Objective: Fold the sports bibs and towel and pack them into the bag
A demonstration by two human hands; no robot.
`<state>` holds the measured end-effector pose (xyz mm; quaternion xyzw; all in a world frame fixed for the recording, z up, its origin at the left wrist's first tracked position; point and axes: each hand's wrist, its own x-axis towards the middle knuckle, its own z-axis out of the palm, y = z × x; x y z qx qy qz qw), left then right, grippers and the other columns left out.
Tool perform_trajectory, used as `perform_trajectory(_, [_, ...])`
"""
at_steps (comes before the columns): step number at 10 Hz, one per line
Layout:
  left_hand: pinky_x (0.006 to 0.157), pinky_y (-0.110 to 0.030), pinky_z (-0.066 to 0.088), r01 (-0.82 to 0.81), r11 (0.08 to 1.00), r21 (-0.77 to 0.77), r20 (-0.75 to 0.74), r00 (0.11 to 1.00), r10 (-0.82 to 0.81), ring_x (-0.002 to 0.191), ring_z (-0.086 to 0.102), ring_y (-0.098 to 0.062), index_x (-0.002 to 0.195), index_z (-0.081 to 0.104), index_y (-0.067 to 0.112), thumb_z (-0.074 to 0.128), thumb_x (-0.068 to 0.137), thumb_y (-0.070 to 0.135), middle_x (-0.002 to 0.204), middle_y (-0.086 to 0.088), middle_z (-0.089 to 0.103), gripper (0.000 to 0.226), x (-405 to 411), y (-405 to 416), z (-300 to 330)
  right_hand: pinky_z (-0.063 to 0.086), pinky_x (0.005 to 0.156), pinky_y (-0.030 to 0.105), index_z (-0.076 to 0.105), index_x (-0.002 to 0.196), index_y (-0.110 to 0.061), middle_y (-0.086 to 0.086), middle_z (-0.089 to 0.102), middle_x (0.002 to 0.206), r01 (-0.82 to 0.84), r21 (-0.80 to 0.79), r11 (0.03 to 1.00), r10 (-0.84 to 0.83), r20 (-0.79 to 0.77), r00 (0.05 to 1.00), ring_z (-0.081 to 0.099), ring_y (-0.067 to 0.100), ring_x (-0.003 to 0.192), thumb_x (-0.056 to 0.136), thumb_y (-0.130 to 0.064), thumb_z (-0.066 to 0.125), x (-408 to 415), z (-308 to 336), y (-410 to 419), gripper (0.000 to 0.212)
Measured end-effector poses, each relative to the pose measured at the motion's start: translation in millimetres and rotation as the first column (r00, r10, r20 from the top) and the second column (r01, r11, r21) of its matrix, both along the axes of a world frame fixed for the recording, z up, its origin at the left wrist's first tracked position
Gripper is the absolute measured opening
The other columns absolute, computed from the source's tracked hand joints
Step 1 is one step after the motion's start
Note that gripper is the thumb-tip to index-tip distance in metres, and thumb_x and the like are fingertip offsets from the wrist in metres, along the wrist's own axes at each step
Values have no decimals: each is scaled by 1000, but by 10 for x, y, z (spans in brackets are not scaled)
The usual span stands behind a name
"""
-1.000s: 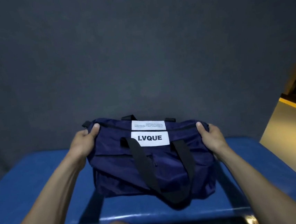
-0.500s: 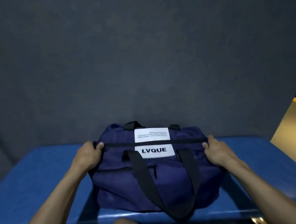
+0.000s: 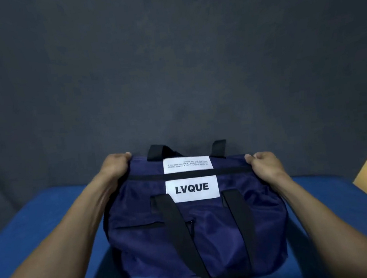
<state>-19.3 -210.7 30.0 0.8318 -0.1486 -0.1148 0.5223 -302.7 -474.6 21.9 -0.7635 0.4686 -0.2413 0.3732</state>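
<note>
Holding the bag (image 3: 196,234) at its two top ends, the left hand (image 3: 114,168) and right hand (image 3: 265,164) each grip the fabric with curled fingers, on the blue desk (image 3: 40,220).

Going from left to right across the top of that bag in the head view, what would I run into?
Left hand gripping the bag → small-print label → right hand gripping the other end.

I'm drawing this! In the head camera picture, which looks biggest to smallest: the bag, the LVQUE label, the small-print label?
1. Bag, by far the biggest.
2. LVQUE label.
3. Small-print label, a little smaller, though farther from the camera.
</note>
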Motion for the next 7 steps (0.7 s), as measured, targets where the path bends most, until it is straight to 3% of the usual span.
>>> perform_trajectory(1, [101, -37, 45, 79, 965, 250, -16, 997, -78, 118, 60, -36, 119, 66, -7, 52, 105, 30, 130, -22, 63, 42, 46, -7, -175, 44, 77, 35, 60, 109, -12, 10, 64, 111, -32, -123, 992, -17, -385, 923, 58, 30, 97, 104, -41, 47, 39, -108, 54, 32])
perform_trajectory(2, [98, -46, 43, -61, 844, 532, 391, 903, -181, 123, 50, -41, 127, 57, 4, 45, 105, 42, 135, -22, 53, 46, -117, 70, -54, 44, 93, 42, 47, 138, -15, 12, 51, 135, -212, -456, 865, -84, -547, 833, 51, 33, 117, 105, -39, 43, 51, -60, 167, 41])
perform_trajectory(3, [106, -49, 40, 98, 884, 457, 675, 610, -416, 131, 41, -35, 140, 50, 30, 35, 99, 62, 146, -6, 43, 53, -570, 183, 27, 31, 116, 44, 42, 152, -29, 6, 43, 153, -490, -560, 667, 172, -525, 834, 37, 31, 141, 103, -56, 26, 47, -4, 414, 58])
perform_trajectory(4, [125, -51, 11, 300, 620, 725, 308, 663, -682, 155, 12, -31, 152, 25, 56, 20, 96, 77, 170, 10, 7, 61, -630, 295, -314, 2, 126, 46, 16, 161, -38, -5, 9, 170, -635, -265, 726, 245, -763, 598, 4, 21, 157, 107, -54, 11, -103, -160, 521, 57])
perform_trajectory(5, [125, -56, 7, 413, 619, 668, 107, 770, -629, 157, 7, -30, 150, 12, 63, 15, 85, 87, 171, 7, -3, 69, -379, 486, -482, 0, 125, 54, -1, 162, -37, -3, 0, 171, -471, -140, 871, 136, -853, 505, 0, 29, 157, 109, -50, 10, -406, -137, 500, 56])
perform_trajectory(6, [126, -45, 12, 419, 669, 614, 231, 715, -660, 156, 14, -27, 155, 32, 43, 34, 101, 64, 169, -2, 16, 58, -375, 629, -290, 8, 123, 53, 16, 162, -31, 1, 17, 169, -425, -185, 886, 100, -819, 566, 12, 31, 156, 109, -48, 18, -609, 22, 565, 56])
perform_trajectory(7, [114, -33, 36, 487, 816, 312, 388, 719, -577, 133, 53, -20, 126, 70, 22, 52, 103, 43, 138, -4, 62, 36, -603, 810, 46, 36, 112, 44, 61, 134, -14, 8, 59, 141, -427, -324, 844, 200, -549, 811, 49, 29, 134, 108, -43, 34, -663, 273, 860, 47])
